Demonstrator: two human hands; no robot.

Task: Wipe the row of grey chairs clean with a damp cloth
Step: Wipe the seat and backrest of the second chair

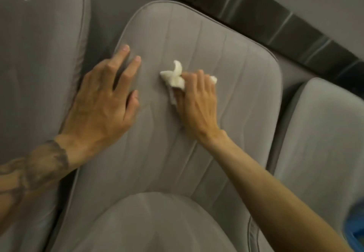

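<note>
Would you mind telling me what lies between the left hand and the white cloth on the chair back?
Only bare grey upholstery of the middle chair back separates the left hand from the white cloth, as the head view shows.

— What's on the middle chair (226,70)?
— A crumpled white cloth (174,77) under the right hand (197,98), and the left hand (106,102) spread flat near its left edge.
</note>
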